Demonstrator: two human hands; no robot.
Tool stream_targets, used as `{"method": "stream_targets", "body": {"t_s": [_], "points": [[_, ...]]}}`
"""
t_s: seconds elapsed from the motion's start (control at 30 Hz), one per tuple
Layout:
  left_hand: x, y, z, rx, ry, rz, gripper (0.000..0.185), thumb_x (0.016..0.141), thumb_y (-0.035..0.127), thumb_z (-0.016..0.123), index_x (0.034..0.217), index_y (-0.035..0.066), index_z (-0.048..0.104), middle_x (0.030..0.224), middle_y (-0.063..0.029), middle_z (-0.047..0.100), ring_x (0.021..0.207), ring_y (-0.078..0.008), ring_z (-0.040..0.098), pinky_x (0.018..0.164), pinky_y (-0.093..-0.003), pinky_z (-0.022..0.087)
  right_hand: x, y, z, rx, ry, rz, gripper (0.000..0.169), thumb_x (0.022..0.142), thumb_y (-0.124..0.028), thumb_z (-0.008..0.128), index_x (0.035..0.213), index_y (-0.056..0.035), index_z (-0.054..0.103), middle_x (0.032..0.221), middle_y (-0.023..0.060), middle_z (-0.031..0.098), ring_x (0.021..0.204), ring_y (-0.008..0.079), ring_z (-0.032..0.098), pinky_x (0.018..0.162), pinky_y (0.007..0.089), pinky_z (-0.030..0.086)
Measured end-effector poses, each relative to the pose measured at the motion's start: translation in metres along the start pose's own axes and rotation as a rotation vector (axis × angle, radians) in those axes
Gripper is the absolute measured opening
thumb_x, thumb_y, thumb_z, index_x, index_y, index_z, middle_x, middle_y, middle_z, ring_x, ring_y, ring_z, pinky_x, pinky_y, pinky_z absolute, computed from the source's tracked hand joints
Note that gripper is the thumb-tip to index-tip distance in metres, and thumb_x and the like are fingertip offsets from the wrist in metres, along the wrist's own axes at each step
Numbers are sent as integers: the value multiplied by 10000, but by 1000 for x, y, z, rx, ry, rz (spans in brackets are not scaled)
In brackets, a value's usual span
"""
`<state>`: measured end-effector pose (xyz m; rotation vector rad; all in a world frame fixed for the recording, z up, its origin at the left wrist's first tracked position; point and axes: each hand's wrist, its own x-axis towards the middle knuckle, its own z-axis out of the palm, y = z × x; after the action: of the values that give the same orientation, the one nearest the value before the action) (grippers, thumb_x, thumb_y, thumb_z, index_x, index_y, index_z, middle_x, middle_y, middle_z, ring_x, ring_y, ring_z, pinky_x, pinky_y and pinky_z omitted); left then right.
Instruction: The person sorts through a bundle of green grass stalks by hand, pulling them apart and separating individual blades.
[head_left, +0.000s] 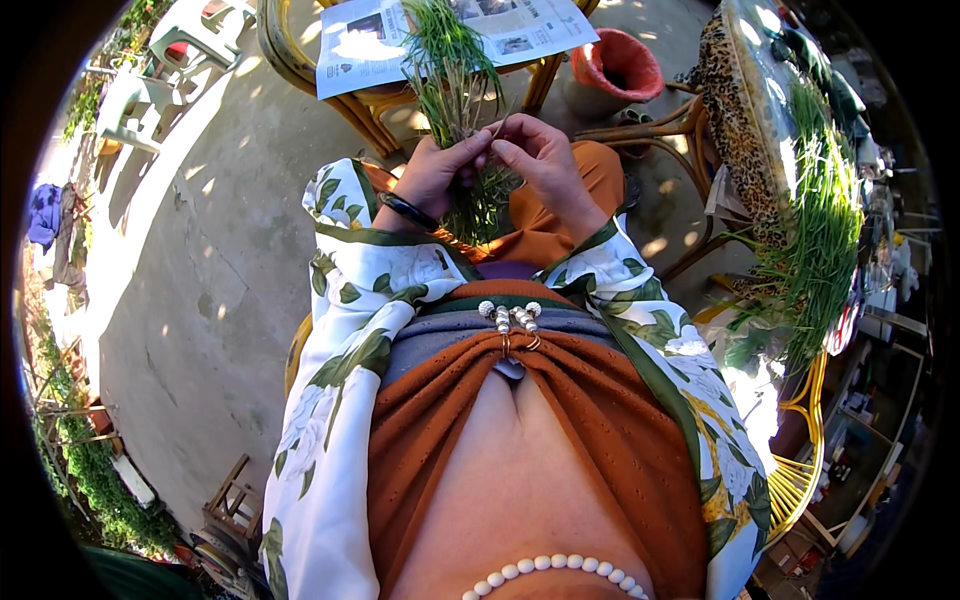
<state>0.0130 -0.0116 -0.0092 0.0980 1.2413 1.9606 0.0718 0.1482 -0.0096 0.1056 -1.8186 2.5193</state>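
My left hand (437, 171), with a dark bangle at the wrist, grips a bunch of long, grass-like green leaves (451, 56) around its middle. Pale, dry-looking stems show just above the fingers, and the lower part of the bunch hangs over my lap. Close to the left thumb, my right hand (546, 161) has thumb and forefinger brought together on what looks like a thin pale strand (504, 124). The far tips of the bunch lie across a newspaper sheet (367, 46), spread on a rattan chair (283, 45) in front of me.
Right of the newspaper stands a bin with a red liner (651, 71). A leopard-print covered table (739, 127) at the right bears a larger pile of the green leaves (821, 225). Plastic stools (199, 34) stand far left on the concrete floor (195, 247). A small wooden stool (236, 502) is lower left.
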Motion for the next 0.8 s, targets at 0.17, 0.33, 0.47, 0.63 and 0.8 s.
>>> {"method": "stream_targets", "body": {"t_s": [0.17,0.33,0.47,0.63,0.8], "points": [[2,-4,0,-11,-1,-10,166,864,230,623,845,66,610,674,25,545,547,-58,428,492,-193,320,0,9,-6,-52,34,-47,90,856,-10,561,946,0,561,855,17,593,770,63,566,698,193,462],[-5,-3,-2,-33,-56,-13,193,895,202,574,960,26,617,727,23,559,581,-32,440,517,-160,356,-3,-1,-4,-33,72,-7,68,853,-5,548,919,-8,567,794,-13,573,723,38,530,657,186,440],[-8,4,2,-66,-108,-70,188,894,171,559,996,21,607,763,14,566,614,-39,455,549,-165,372,-3,0,-4,-248,201,-200,118,817,12,571,929,-19,591,884,11,538,733,40,506,630,181,423],[-9,4,-2,-75,-157,-64,188,857,122,577,1007,9,589,781,-8,583,643,-72,481,590,-198,401,1,-16,0,-590,24,-376,186,762,35,606,928,-46,623,1040,51,464,779,66,504,613,175,405],[-7,2,-6,-46,-163,-77,201,855,121,582,1027,18,577,792,-14,595,639,-70,484,591,-196,400,0,-20,-1,-692,5,-393,150,758,11,628,886,-67,627,1084,63,455,835,99,502,619,198,411]]}}
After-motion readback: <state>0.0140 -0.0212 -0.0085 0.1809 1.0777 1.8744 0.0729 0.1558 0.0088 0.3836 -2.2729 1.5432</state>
